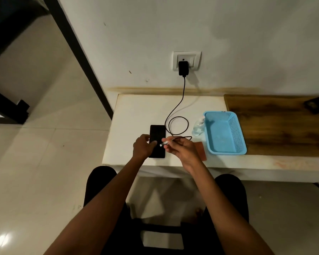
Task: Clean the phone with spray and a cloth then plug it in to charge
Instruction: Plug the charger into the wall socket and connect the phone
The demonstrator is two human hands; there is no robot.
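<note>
A black phone (157, 134) lies flat on the white table (133, 116), screen dark. My left hand (143, 146) grips its lower left edge. My right hand (181, 148) pinches the silver plug end of the black charging cable (177, 124), holding the tip just above the phone's right side. The cable loops across the table up to a black adapter (183, 68) seated in the wall socket (186, 60). A clear spray bottle (198, 127) lies against the basket's left wall. An orange-brown cloth (201, 150) lies partly hidden behind my right hand.
A light blue plastic basket (226, 134) stands right of the phone, overlapping a wooden board (284, 126). A dark small object (318, 105) rests at the board's far right corner. A black frame (77, 52) runs diagonally on the left. My knees sit below the table edge.
</note>
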